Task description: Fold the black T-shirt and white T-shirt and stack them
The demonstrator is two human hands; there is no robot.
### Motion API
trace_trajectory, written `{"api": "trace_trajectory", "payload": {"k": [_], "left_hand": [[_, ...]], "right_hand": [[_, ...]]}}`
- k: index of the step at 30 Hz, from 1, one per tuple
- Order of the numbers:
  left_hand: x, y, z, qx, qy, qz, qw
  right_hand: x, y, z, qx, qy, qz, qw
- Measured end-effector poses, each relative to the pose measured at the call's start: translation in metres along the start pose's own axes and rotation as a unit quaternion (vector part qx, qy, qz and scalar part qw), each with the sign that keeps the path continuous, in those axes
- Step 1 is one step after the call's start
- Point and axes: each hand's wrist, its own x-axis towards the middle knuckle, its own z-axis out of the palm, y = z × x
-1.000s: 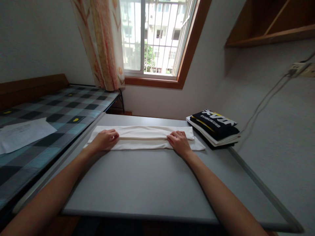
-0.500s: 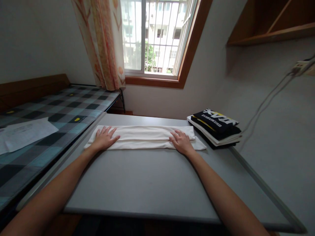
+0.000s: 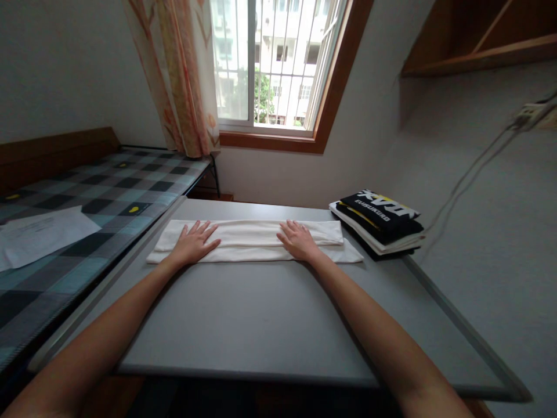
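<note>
A white garment [image 3: 248,235], folded into a long narrow strip, lies crosswise on the grey table [image 3: 248,319]. Its lower layer sticks out along the near edge and at the right end. Toward the strip's left end my left hand [image 3: 194,242] rests flat on the cloth, fingers spread. My right hand [image 3: 298,239] lies palm down on the right half of it, fingers stretched out and slightly apart. Neither hand grips anything. Whether the garment is a shirt cannot be told from its folds.
A stack of folded clothes [image 3: 378,223], black and white with a printed top piece, sits at the table's right edge. On the left is a bed with a checked cover [image 3: 143,191] and paper sheets [image 3: 47,235]. A window [image 3: 278,64] and curtain [image 3: 185,81] are beyond.
My right hand has slid left along the white cloth, toward the middle. My left hand has shifted slightly right. The strip keeps its shape, and the camera view has moved a little.
</note>
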Motion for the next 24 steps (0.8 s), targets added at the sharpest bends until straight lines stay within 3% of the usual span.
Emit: {"api": "trace_trajectory", "payload": {"k": [4, 14, 19, 24], "left_hand": [[0.000, -0.002, -0.001, -0.002, -0.013, -0.014, 1.000], [-0.001, 0.000, -0.004, -0.010, -0.019, -0.017, 1.000], [-0.001, -0.003, -0.005, -0.008, -0.019, -0.016, 1.000], [-0.008, -0.029, -0.014, 0.021, 0.027, -0.067, 0.997]], "right_hand": [[-0.003, 0.009, 0.004, -0.003, -0.047, 0.000, 0.999], [-0.030, 0.101, -0.007, -0.048, -0.060, 0.126, 0.989], [-0.037, 0.104, -0.006, -0.059, 0.007, 0.128, 0.990], [-0.044, 0.088, -0.010, -0.061, 0.084, 0.116, 0.988]]}}
